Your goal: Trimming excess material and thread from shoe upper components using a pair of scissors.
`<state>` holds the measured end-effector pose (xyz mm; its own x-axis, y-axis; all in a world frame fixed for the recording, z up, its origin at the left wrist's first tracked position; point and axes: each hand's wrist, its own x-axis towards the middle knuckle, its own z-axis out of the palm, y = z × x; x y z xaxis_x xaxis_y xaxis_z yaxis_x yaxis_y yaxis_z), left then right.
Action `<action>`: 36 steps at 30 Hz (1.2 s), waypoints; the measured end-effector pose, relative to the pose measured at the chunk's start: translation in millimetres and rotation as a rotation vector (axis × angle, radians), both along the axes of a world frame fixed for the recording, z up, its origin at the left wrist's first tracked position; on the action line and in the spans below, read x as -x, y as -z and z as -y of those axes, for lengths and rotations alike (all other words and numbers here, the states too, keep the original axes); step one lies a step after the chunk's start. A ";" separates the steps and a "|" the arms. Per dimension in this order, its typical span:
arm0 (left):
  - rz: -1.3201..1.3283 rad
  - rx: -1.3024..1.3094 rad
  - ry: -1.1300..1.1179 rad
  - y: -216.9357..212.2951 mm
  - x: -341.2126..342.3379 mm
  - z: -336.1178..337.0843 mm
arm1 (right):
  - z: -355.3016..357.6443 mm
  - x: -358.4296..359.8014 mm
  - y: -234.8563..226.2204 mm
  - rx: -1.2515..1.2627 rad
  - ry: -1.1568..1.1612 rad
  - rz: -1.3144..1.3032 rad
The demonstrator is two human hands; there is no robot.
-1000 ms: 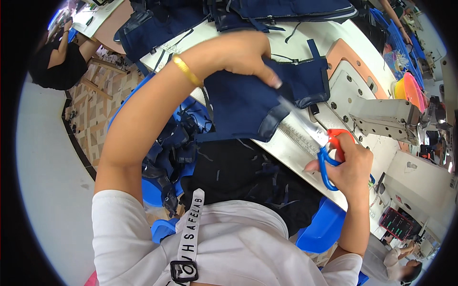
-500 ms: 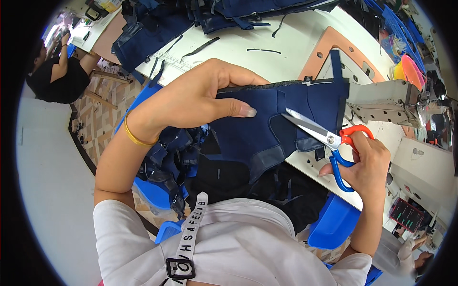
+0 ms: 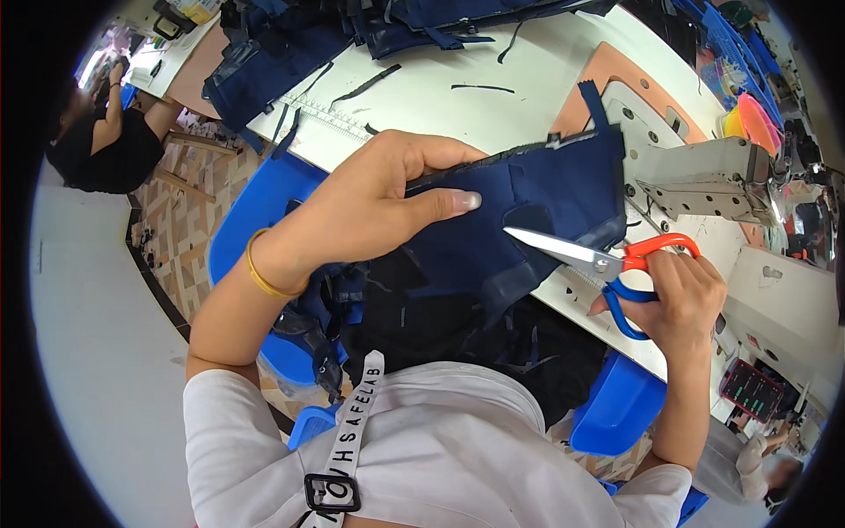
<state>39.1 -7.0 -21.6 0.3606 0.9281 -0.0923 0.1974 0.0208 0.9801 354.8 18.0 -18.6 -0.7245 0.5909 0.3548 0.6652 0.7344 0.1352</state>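
A dark navy fabric piece (image 3: 480, 251) with a black-edged top hangs from my left hand (image 3: 392, 189), its thumb on the front and the fingers behind. A narrow navy strip (image 3: 592, 104) sticks up from the piece's far right corner. My right hand (image 3: 676, 299) grips scissors (image 3: 607, 264) with one red and one blue handle loop. Their blades look closed and point left, in front of the lower part of the fabric. Whether the tip touches the cloth I cannot tell.
Piled navy pieces (image 3: 290, 62) lie at the back of the white table (image 3: 422, 75), with thin dark offcuts (image 3: 482, 87) scattered about. A sewing machine arm (image 3: 704, 180) stands at the right. Blue bins (image 3: 616, 405) flank my lap. Other people (image 3: 106, 132) sit at far left and lower right.
The fabric has tilted and its right end has shifted left, its lower flaps swinging. My left hand has lowered slightly. The scissors have moved a little left and down, still in my right hand.
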 end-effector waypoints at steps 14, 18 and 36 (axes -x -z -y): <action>0.501 0.190 -0.275 12.3 -33.4 25.0 | 15.4 30.0 4.5 0.186 0.196 -0.191; 0.571 0.198 -0.239 17.0 -37.2 26.7 | 15.6 28.6 7.6 0.217 0.194 -0.184; -0.459 0.432 -0.477 148.3 217.6 198.3 | 39.9 -46.0 50.4 0.552 0.412 -0.488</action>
<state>-178.5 -205.3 -169.9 -0.2290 0.8211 -0.5228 0.4540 0.5652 0.6888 400.8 -21.9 -69.0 -0.2540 0.9548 0.1546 0.7850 0.2969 -0.5438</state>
